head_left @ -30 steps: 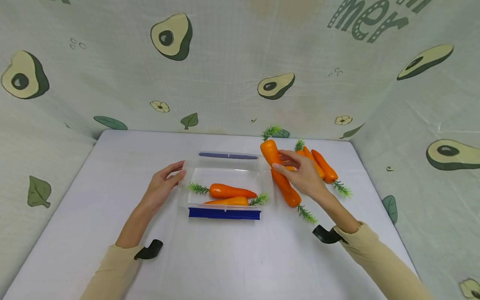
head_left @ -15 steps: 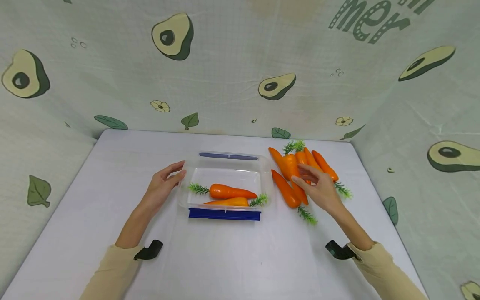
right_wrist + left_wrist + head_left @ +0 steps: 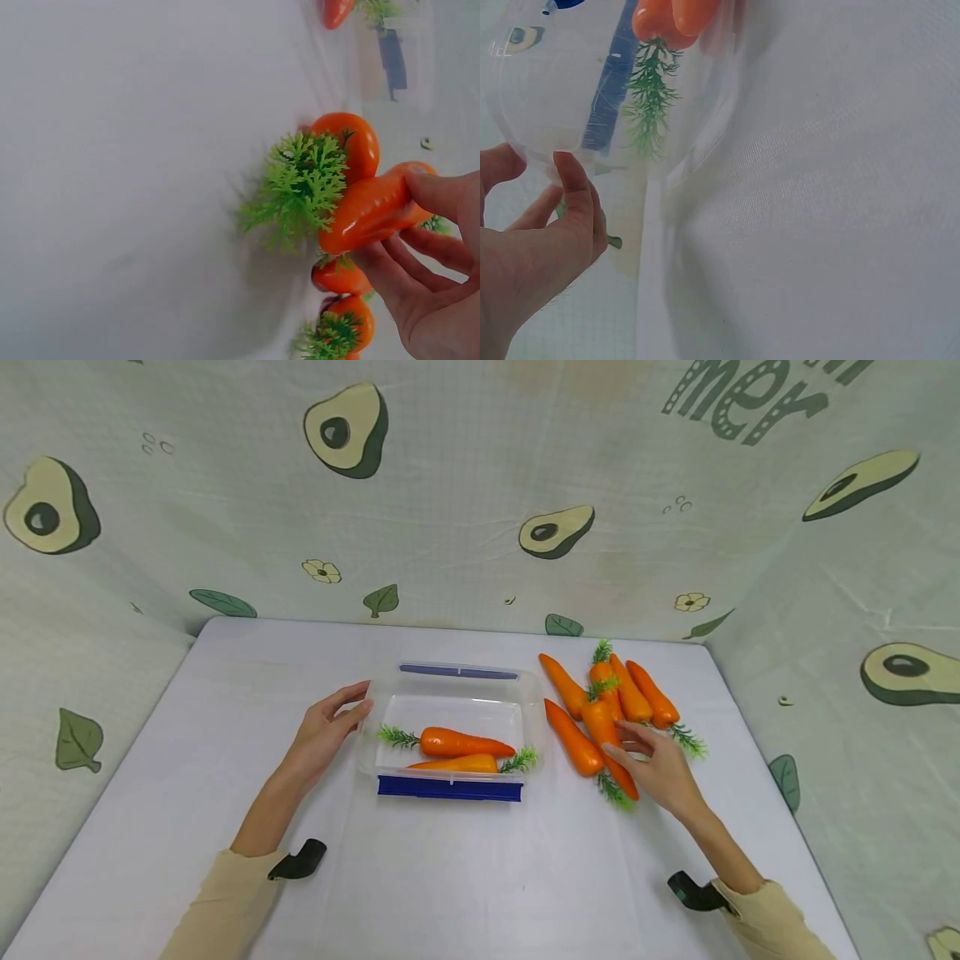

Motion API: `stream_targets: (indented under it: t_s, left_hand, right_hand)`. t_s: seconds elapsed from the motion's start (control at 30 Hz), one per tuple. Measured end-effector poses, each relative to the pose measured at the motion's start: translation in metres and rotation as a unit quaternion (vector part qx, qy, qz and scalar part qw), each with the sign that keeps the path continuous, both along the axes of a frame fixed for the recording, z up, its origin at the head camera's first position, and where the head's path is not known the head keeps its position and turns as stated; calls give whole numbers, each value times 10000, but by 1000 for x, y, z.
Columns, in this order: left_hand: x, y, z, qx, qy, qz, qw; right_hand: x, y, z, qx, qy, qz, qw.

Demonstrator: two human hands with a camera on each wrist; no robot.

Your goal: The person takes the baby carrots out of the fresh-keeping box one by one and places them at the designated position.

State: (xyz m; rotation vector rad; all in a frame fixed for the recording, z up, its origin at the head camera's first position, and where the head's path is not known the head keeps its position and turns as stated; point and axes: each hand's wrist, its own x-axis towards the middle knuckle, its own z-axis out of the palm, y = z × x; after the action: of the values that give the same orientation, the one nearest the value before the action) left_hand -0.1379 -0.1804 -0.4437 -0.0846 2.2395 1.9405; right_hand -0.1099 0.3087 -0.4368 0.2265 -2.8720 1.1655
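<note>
A clear plastic food container (image 3: 531, 710) with blue side clips stands open in the middle of the table. Inside lie two orange carrots with green tops, one redder carrot (image 3: 461, 742) and one lighter carrot (image 3: 461, 763). My left hand (image 3: 326, 731) pinches the container's left rim between thumb and fingers; the left wrist view shows this grip up close. To the right, my right hand (image 3: 660, 768) holds a carrot (image 3: 602, 722) by its middle, over the pile. The held carrot's leafy top points away from me, its tip towards me, above another carrot (image 3: 573, 739).
Several loose carrots lie right of the container, among them one carrot (image 3: 562, 683) at the pile's far left and one carrot (image 3: 654, 693) at its right. A white cloth covers the table (image 3: 450, 877). Avocado-printed fabric (image 3: 450, 527) rises behind and at both sides.
My right hand has moved right and towards me with the carrot, away from the container and onto the pile. The left hand and container have stayed in place.
</note>
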Motion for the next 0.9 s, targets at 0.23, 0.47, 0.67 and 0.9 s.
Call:
stream_targets:
  t_s: [0.23,0.47,0.67,0.9]
  left_hand:
    - [1,0,0,38,-33,12,10000]
    - [1,0,2,70,-74,15,9999]
    - [2,0,2,59,-51,-14,10000]
    - [1,0,2,49,-24,15,10000]
  right_hand:
    - [6,7,-9,91,-102,121,9998]
    - [13,10,-16,237,-166,165,9994]
    - [16,10,-17,224,0,359,9991]
    - [17,9,-13,267,-137,458,9985]
